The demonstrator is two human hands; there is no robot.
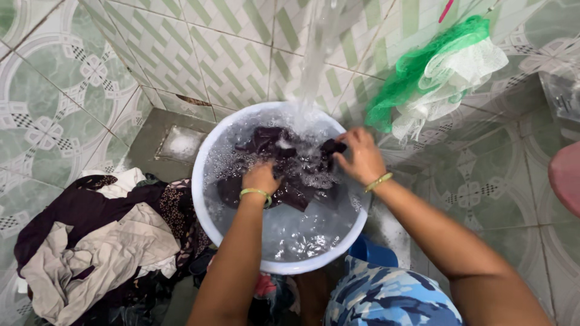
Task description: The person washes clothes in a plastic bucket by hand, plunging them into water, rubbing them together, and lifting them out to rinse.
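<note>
A person is bending over a round white basin [208, 226] sitting on a green and white patterned tiled floor [42, 115], seen from above. The basin is holding foamy water and a dark purple garment [290, 181], which is lying in the upper half of the basin, from about nine o'clock round to two o'clock. A stream of water [317, 54] is pouring down from twelve o'clock and splashing into the basin just beside the garment.

The left hand [261, 178] is pressing down on the garment near the basin's centre; its fingers are curled under into the wet cloth, so how tightly they are closing cannot be told. The right hand [361, 158] is at two o'clock on the basin, with its fingers pinched together on a bunched fold of the garment. Each wrist is wearing a thin yellow-green bangle [379, 181].

At eight o'clock from the basin, a pile of clothes [96, 247] in dark purple, beige and white is lying on the floor. At one o'clock, green and white netting [441, 66] is hanging against the tiled wall [229, 54].
</note>
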